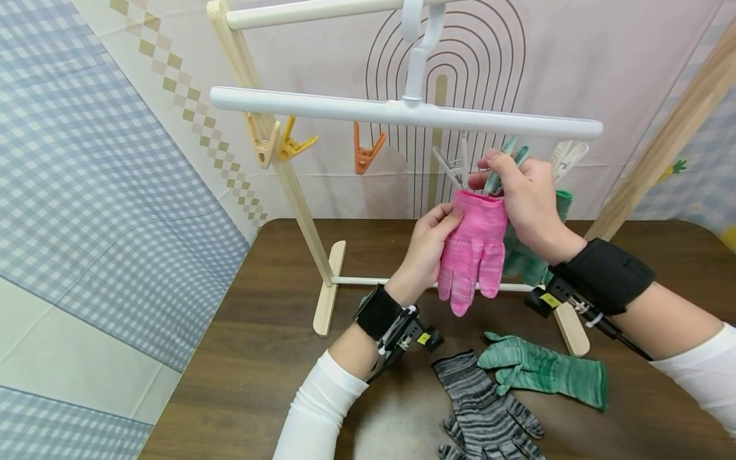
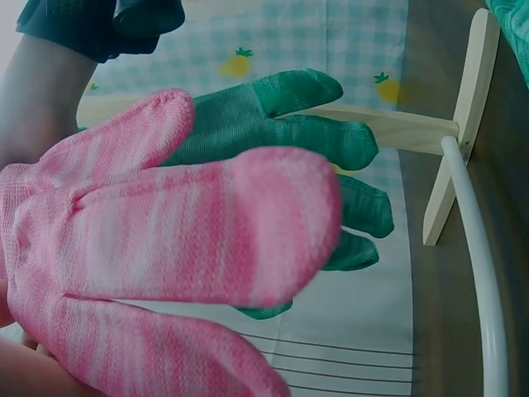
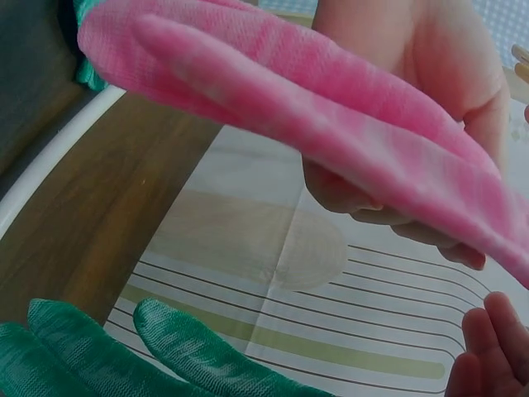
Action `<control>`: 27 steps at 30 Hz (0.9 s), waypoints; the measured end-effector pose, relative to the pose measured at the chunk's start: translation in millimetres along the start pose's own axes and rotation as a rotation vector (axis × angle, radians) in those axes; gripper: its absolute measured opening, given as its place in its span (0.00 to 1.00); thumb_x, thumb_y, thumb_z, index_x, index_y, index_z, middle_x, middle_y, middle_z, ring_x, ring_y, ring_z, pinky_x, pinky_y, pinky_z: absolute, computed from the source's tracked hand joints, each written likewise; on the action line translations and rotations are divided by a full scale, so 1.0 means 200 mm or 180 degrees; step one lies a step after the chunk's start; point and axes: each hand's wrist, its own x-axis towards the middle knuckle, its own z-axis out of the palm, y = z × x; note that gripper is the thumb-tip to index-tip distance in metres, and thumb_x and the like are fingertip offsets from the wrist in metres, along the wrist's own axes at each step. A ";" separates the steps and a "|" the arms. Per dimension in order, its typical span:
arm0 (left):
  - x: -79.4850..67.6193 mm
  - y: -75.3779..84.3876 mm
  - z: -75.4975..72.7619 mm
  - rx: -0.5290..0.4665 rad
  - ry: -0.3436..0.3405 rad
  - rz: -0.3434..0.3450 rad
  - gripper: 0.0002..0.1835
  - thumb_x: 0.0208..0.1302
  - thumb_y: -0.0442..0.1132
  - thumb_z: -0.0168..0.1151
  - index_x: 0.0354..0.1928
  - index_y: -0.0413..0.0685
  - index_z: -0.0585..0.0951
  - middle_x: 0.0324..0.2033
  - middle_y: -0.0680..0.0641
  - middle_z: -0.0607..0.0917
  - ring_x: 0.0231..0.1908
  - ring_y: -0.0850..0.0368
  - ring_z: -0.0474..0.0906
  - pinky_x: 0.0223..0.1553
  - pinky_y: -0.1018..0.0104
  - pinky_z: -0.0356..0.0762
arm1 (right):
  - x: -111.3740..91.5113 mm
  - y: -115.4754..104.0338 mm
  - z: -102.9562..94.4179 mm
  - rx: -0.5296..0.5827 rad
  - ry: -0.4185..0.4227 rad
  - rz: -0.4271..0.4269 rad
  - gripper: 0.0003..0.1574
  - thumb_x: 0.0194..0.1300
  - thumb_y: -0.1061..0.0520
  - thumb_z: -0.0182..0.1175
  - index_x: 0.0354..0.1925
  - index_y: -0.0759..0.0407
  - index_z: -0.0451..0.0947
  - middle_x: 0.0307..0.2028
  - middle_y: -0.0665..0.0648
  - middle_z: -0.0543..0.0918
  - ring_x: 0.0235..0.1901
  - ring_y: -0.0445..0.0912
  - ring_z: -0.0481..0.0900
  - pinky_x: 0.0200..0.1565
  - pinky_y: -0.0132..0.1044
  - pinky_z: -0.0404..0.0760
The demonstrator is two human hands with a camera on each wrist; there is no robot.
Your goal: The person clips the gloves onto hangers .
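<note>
A pink striped knit glove (image 1: 474, 249) hangs fingers-down beneath the white hanger bar (image 1: 322, 107). My left hand (image 1: 422, 255) pinches its cuff edge from the left, thumb in front. At the cuff's right corner, my right hand (image 1: 531, 201) pinches a teal clothespin (image 1: 521, 155) whose lower end meets the cuff. A white clothespin (image 1: 454, 167) is at the cuff's left corner. Behind the pink glove hangs a green glove (image 2: 322, 141), partly hidden, with another white clothespin (image 1: 566, 156) above it. In the right wrist view the pink glove (image 3: 331, 124) crosses in front of the left hand.
Yellow clothespins (image 1: 293, 145) and an orange one (image 1: 366, 150) hang along the bar's left part. A wooden stand (image 1: 299, 198) carries the hanger. On the brown table (image 1: 241, 370) lie a second green glove (image 1: 558, 370) and a grey-black striped glove (image 1: 489, 409).
</note>
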 end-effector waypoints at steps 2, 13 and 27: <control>0.00 0.01 0.00 -0.0010 -0.0005 -0.0024 0.15 0.64 0.36 0.47 0.46 0.28 0.69 0.26 0.54 0.74 0.28 0.65 0.70 0.29 0.74 0.68 | 0.00 0.00 0.00 0.0049 -0.0003 0.0013 0.17 0.64 0.50 0.48 0.34 0.59 0.79 0.20 0.42 0.83 0.29 0.35 0.81 0.26 0.23 0.76; 0.02 0.01 0.00 -0.0083 0.0038 -0.0046 0.11 0.64 0.35 0.47 0.43 0.32 0.70 0.25 0.54 0.74 0.27 0.65 0.71 0.29 0.74 0.68 | 0.00 0.01 0.00 0.0043 -0.0056 -0.0052 0.15 0.64 0.51 0.48 0.33 0.57 0.78 0.21 0.41 0.83 0.30 0.34 0.81 0.25 0.23 0.73; 0.03 0.05 0.01 -0.0048 0.0007 -0.0100 0.12 0.64 0.35 0.47 0.44 0.32 0.71 0.27 0.54 0.75 0.28 0.64 0.71 0.30 0.74 0.68 | 0.00 0.00 0.00 0.0126 -0.0014 -0.0056 0.17 0.64 0.52 0.49 0.31 0.60 0.79 0.21 0.41 0.83 0.30 0.33 0.81 0.24 0.23 0.74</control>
